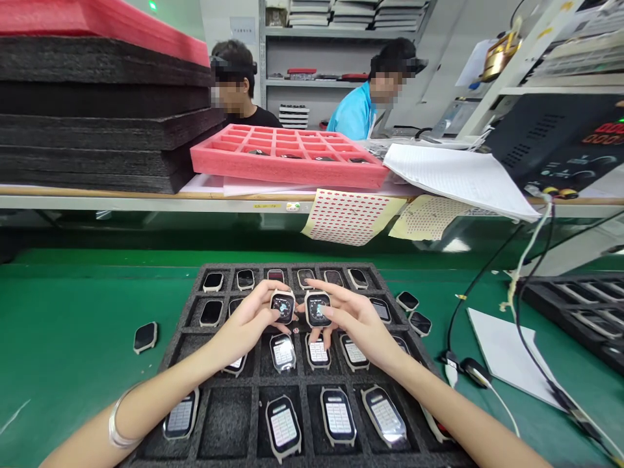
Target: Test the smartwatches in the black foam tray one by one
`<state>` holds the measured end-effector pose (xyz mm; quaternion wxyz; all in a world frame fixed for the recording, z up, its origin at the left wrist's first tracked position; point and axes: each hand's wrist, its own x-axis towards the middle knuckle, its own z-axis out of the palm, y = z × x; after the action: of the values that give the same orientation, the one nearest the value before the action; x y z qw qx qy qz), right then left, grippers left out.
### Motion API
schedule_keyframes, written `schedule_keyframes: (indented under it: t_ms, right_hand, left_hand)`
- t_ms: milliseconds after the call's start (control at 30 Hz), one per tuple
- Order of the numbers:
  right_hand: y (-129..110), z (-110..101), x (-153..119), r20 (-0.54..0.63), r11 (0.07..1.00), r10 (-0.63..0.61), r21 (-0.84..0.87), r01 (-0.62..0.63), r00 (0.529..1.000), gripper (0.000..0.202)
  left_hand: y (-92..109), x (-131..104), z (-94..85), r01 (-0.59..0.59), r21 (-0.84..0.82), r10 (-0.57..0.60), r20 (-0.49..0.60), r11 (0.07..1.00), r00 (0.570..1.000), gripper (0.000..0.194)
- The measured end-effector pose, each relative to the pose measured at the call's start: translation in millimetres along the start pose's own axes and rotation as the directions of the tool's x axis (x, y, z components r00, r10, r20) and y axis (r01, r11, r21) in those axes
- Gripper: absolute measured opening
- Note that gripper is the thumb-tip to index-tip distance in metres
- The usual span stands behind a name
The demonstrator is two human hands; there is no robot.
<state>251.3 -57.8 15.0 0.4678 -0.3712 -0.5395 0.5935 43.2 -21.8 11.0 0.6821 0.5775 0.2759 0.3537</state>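
Observation:
My left hand (257, 313) is closed around a smartwatch body (283, 305), its thumb at the lower edge of the lit screen. Close beside it, my right hand (347, 312) grips a second smartwatch body (317, 308), thumb against the screen's right side. Both screens show a dark watch face. The two watches are held side by side, a small gap apart, above a black foam tray (225, 416). Strapless watches fill many of its compartments; several in the lower rows, such as one watch (283, 426), have bright screens with a grid. Those in the upper rows are mostly dark.
Loose watches lie on the green mat, one watch (145, 337) at left and two right of the tray. Cables (531, 273) and a white sheet (511, 354) lie at right. A shelf above bears a pink foam tray (287, 166) and stacked black foam (97, 123). Two people sit beyond.

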Motion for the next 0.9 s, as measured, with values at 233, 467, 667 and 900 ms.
schedule_keyframes:
  t_ms: [233,467,667,900]
  right_hand:
    - [-2,3,-2,-0.037,0.997,-0.008,-0.082,0.005,0.999,0.049]
    - [-18,-5,-6,0.149,0.981,0.075,-0.191,-0.046,0.986,0.073]
    - [-33,-55,-2,0.116,0.586,0.022,-0.806,0.081,0.993,0.046]
    - [-10,-94,-8,0.154,0.330,0.025,-0.934,0.137,0.988,0.055]
  left_hand:
    - [0,0,1.0,-0.022,0.027,0.022,0.011,0.999,1.000,0.027]
    - [-2,2,-0.6,-0.029,-0.003,0.029,0.006,1.000,1.000,0.026]
    - [-4,5,2.2,0.000,-0.015,0.000,-0.004,1.000,1.000,0.028]
    - [-7,9,3.7,0.002,-0.018,-0.002,-0.006,1.000,1.000,0.026]
